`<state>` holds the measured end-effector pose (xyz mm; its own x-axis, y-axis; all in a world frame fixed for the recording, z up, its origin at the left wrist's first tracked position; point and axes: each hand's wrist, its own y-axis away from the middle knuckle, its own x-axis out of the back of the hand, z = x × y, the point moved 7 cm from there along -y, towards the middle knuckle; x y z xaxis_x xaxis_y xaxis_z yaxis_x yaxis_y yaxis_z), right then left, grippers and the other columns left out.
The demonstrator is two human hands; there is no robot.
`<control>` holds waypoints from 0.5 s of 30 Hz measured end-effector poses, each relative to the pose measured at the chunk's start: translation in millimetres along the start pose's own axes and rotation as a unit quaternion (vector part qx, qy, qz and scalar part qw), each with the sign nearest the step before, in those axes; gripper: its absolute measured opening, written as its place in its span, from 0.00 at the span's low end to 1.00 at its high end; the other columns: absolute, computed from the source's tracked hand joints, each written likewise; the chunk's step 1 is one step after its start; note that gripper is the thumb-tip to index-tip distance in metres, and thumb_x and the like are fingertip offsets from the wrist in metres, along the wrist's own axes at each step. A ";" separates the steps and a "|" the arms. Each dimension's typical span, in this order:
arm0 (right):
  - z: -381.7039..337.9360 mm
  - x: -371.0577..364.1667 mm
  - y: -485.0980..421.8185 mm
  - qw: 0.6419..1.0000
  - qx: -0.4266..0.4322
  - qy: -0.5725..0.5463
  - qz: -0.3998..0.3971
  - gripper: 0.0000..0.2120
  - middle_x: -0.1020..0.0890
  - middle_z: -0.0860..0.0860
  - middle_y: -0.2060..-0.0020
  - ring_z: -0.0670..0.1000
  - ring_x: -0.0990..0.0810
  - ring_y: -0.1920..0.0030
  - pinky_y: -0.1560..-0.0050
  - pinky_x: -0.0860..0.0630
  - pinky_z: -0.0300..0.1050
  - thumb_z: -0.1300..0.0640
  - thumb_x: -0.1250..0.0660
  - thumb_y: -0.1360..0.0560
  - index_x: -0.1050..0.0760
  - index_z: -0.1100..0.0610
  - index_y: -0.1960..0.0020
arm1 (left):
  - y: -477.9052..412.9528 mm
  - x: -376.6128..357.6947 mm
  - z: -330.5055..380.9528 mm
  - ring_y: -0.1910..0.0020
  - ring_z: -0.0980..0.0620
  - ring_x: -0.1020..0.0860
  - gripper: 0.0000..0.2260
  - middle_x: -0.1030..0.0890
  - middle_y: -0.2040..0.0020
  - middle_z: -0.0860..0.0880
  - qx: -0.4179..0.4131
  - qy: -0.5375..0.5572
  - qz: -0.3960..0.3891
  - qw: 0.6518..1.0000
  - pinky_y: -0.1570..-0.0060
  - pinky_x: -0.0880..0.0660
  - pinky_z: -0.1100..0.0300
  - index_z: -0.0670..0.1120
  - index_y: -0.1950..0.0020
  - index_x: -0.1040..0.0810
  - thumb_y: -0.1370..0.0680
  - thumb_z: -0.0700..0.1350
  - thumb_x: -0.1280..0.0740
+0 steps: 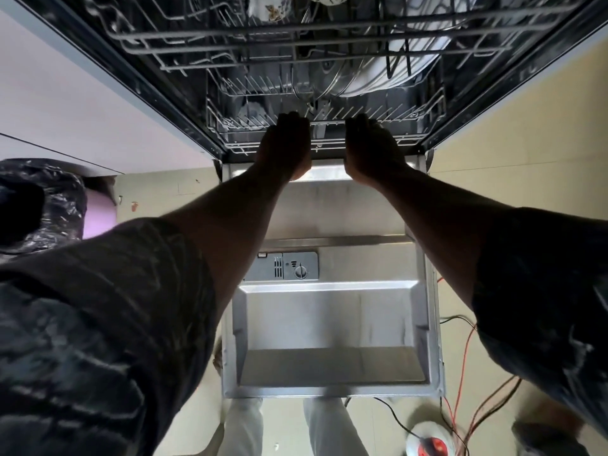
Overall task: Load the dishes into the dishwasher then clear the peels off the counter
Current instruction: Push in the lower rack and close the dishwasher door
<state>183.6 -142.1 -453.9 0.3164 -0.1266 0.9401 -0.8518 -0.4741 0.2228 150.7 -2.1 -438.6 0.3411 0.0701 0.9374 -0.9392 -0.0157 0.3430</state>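
White plates [378, 77] are stood in the lower rack [424, 126], inside the dishwasher; its front rail is gripped by the left hand [286, 146] and right hand [371, 153], fingers curled over it; loading is judged nearly finished; the door [329, 320] lies open; no peels are seen.

Place: home kitchen, prob.
Main cue: built-in dishwasher [184, 120], door [329, 218] dropped flat, steel inner face up.
Door detail: detergent dispenser [289, 265] w/ round dial.
Racks: upper rack [296, 34] & lower rack [329, 122], both wire w/ tines.
Load: white plates [411, 60] on edge at right of lower rack; patterned crockery [269, 8] in upper rack.
Units: pale cabinet front [82, 93] at left, beige panel [510, 110] at right, both hard against the dishwasher.
Floor: beige [164, 192], hard surface.
Bin: black-lined bin [36, 202] on floor at left, by the cabinet.
Misc: red & black cables [460, 357] loose on floor at right.
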 end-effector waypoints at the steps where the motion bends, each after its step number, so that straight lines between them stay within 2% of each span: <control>1: -0.1 2.0 2.2 1.000 -0.003 0.018 -0.004 0.26 0.28 0.65 0.35 0.66 0.27 0.36 0.36 0.29 0.60 0.62 0.41 0.25 0.36 0.67 0.27 | 4.6 0.8 2.6 0.37 0.37 0.28 0.20 0.28 0.36 0.38 -0.004 0.000 0.014 1.000 0.42 0.27 0.45 0.38 0.33 0.30 0.23 0.42 0.33; 6: 4.1 -14.5 8.6 0.997 0.000 0.049 -0.067 0.32 0.41 0.63 0.22 0.63 0.41 0.22 0.24 0.40 0.60 0.60 0.48 0.22 0.49 0.64 0.19 | 15.8 -3.1 4.2 0.33 0.38 0.30 0.24 0.31 0.31 0.39 -0.010 0.002 -0.009 1.000 0.39 0.29 0.45 0.39 0.30 0.33 0.24 0.42 0.33; 10: 2.2 -4.9 19.3 0.996 -0.011 0.048 -0.081 0.31 0.41 0.59 0.21 0.61 0.42 0.21 0.24 0.39 0.60 0.61 0.47 0.22 0.48 0.62 0.19 | 24.7 -6.1 0.7 0.25 0.40 0.37 0.31 0.38 0.22 0.40 -0.020 0.011 -0.020 1.000 0.29 0.35 0.46 0.38 0.23 0.38 0.24 0.43 0.31; 15: -3.4 -1.9 49.5 0.996 -0.018 0.041 -0.081 0.33 0.42 0.57 0.20 0.60 0.43 0.21 0.25 0.39 0.60 0.60 0.40 0.22 0.46 0.58 0.19 | 53.4 -14.9 0.1 0.20 0.41 0.44 0.37 0.43 0.19 0.41 -0.015 0.031 -0.026 0.999 0.23 0.42 0.45 0.39 0.20 0.43 0.22 0.52 0.29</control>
<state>139.4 -162.4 -443.8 0.4162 0.0214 0.9090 -0.8072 -0.4515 0.3802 95.5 -4.1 -434.2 0.3865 0.1324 0.9127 -0.9216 0.0188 0.3876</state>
